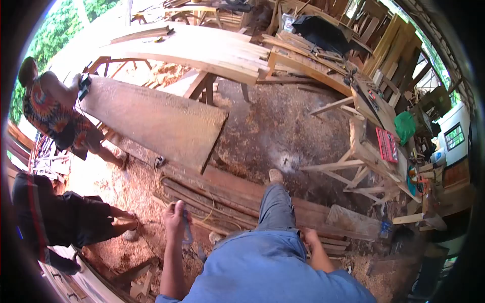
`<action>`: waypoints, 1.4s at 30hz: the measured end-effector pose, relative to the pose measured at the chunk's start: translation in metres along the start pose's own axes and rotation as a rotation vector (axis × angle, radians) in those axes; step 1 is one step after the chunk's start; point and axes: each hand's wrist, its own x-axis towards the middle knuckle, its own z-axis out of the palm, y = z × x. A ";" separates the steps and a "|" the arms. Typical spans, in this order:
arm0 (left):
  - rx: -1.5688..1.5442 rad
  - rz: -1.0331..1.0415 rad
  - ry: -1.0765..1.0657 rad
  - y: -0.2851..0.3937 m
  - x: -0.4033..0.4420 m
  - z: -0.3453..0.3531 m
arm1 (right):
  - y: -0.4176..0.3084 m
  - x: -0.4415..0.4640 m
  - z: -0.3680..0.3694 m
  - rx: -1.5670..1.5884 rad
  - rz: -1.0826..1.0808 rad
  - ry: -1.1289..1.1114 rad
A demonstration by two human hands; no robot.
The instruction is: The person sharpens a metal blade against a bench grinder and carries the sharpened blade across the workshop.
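My left hand point(175, 216) is closed, held out over the stacked planks beside my body. A slim blue-grey object point(187, 227) sticks out of it; its kind is not clear. Down by my right hip is my right hand point(309, 236), partly hidden by my blue shirt point(268, 270), and its fingers do not show well. Below both hands lies a low stack of long boards point(212, 194), with a thin yellowish cord point(209, 216) looped over it. One of my shoes point(276, 175) stands past the boards on the dark floor.
A wide wooden slab point(156, 113) lies ahead left, where a person point(55, 108) holds a dark power tool point(84, 87). Another person in dark clothes point(60, 217) stands at left. At right, a wooden bench point(371, 151) carries a red case point(386, 145) and a green bag point(404, 127).
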 end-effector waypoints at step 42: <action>-0.198 -0.167 -0.089 0.265 0.768 0.937 | -1.024 0.818 -0.217 -0.219 -0.429 -0.178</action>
